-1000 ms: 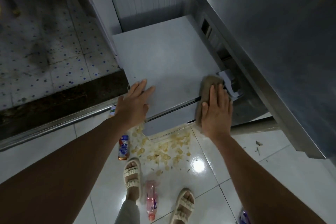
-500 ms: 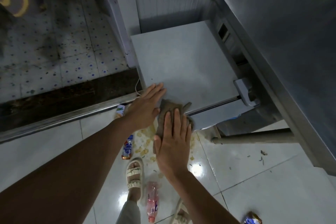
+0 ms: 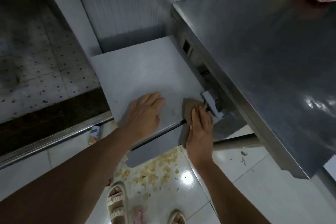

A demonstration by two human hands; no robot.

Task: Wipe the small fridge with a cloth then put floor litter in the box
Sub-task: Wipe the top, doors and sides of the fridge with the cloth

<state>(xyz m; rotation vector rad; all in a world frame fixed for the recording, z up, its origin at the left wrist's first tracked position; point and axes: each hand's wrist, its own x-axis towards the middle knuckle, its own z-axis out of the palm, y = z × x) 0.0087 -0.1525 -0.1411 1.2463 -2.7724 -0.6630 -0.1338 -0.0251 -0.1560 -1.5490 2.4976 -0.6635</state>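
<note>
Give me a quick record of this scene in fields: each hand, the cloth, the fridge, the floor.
left hand: flat on the fridge top, fingers straight
right hand: presses the cloth at the front right edge
cloth: brown, draped over the fridge top's edge, by the hinge
fridge: small, white, beside a steel table
floor: scattered crumbs, a carton

- My cloth (image 3: 191, 109) is brown.
- The fridge (image 3: 145, 76) top is pale grey.
- My sandals (image 3: 116, 202) are cream.
- The far floor tiles (image 3: 45, 67) carry blue speckles.
</note>
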